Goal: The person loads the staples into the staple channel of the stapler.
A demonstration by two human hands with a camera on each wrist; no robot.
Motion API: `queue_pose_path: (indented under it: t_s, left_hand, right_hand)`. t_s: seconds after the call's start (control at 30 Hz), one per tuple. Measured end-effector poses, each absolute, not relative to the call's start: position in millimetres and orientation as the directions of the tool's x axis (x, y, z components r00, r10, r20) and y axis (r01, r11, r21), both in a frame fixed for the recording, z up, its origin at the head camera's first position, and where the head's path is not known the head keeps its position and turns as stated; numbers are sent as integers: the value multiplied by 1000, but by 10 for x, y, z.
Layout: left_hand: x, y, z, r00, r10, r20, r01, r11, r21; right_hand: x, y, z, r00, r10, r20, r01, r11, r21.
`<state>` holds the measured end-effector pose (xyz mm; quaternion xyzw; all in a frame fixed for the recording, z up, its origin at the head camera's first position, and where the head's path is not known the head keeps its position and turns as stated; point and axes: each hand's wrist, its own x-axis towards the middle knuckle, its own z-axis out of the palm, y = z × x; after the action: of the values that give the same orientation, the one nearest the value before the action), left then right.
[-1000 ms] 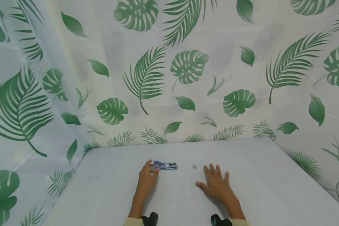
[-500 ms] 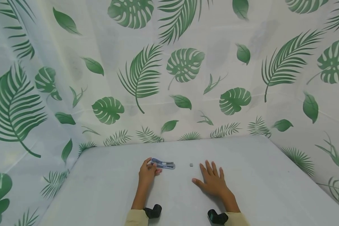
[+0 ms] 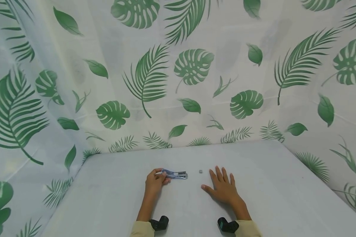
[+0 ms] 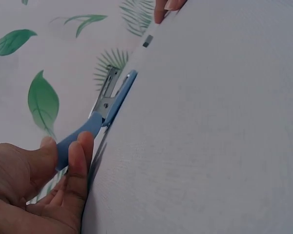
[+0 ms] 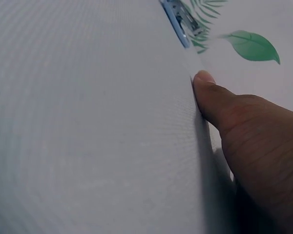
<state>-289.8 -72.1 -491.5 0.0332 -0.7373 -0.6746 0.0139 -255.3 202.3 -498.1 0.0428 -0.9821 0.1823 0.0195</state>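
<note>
A blue stapler [image 3: 179, 174] with a metal upper part lies at the middle of the white table, pointing right. Its rear end is pinched between the thumb and fingers of my left hand [image 3: 154, 182]. In the left wrist view, the metal arm of the stapler [image 4: 107, 92] stands apart from the blue base, which lies low along the tabletop. A small grey block [image 3: 200, 171], like a short stick of staples, sits just beyond the stapler's front end. My right hand [image 3: 223, 189] rests palm down with spread fingers, to the right of the grey block and holding nothing.
The white table [image 3: 270, 184] runs back to a leaf-printed curtain [image 3: 160, 131], which also hangs along the left and right sides. Black devices are strapped to both wrists, the left wrist device [image 3: 160, 223] among them.
My left fingers, first beside the stapler's rear end, have taken hold of it. The stapler has shifted slightly right and turned, nearer the grey block. My right hand stays spread on the table.
</note>
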Motion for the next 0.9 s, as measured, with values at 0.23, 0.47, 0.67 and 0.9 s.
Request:
queue_pose_path:
  t_s: [0.23,0.47,0.67,0.9]
  left_hand:
    - [-2842,-753,-4923,-999,8,-31,-30,117,993]
    - [-2778,-756,-4904,-995,99,5,21,161,987]
    - [-2744,-752,-4887,-990,135,28,51,169,984]
    - [-2732,-764,-4881,-989,145,34,69,244,967]
  right_hand:
    - [-2572,2009,-5008,-995,-81,63,-97,939,-330]
    - [-2570,2019,-5012,-995,-74,69,-92,939,-330]
    - [-2576,2031,-5011,-995,-75,71,-94,940,-327]
    - [-2577,2019,-5001,-994,-81,69,-100,934,-344]
